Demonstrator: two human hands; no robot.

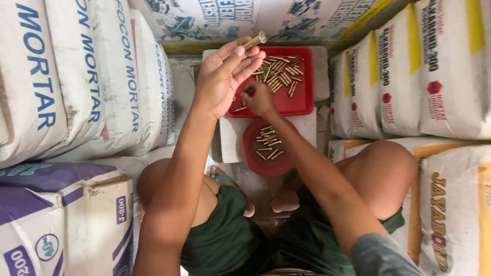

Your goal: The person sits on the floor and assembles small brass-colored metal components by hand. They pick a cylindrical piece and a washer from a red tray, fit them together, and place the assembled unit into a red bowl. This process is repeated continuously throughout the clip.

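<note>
My left hand [222, 76] is raised, palm toward me, pinching a short brass tube [254, 40] between thumb and fingertips. My right hand [257, 98] reaches down to the near edge of a square red tray [305, 105] filled with several loose brass tubes [279, 71], its fingers closed around a small piece there. Nearer to me, under my right forearm, a round red lid [251, 153] holds several more brass tubes [268, 143]. Both trays rest on a pale block [232, 135].
Stacked white mortar sacks [61, 76] rise on the left, and yellow-marked sacks [409, 66] on the right. More sacks lie across the back [230, 18]. My bare knees [383, 163] and green shorts [225, 240] fill the lower part of the view.
</note>
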